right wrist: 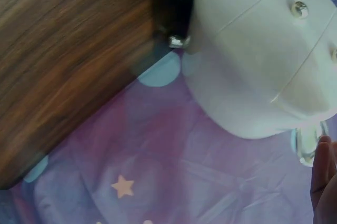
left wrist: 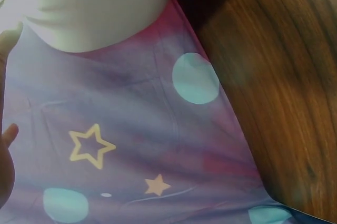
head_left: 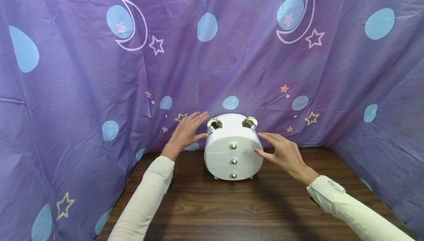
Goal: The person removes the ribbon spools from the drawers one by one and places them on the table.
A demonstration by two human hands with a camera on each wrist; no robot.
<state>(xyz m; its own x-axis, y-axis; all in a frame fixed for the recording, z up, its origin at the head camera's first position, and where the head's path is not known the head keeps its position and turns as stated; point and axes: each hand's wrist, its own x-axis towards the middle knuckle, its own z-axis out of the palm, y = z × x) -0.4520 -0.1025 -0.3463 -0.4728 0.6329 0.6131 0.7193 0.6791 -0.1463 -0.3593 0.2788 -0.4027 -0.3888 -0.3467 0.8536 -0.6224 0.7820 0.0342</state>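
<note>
Left hand [head_left: 187, 131] and right hand [head_left: 285, 153] reach in from the lower corners to mid-frame, fingers extended, thumbs held apart from them, neither gripping anything. Between them, just right of the frame's centre, a white box [head_left: 216, 162] stands upright on small feet [head_left: 216, 177], with three gold knobs [head_left: 234, 162] down its front and two gold-rimmed rounds [head_left: 252, 120] at its top corners. Both thumbs come right up to the box's sides; whether they touch, I cannot tell. Behind the box hangs a purple curtain [head_left: 238, 68], close along the rear edge of the tabletop [head_left: 212, 211]. Room is wider in front, where wood runs to the bottom of the frame, and sideways, toward edges slanting to lower left and lower right.
</note>
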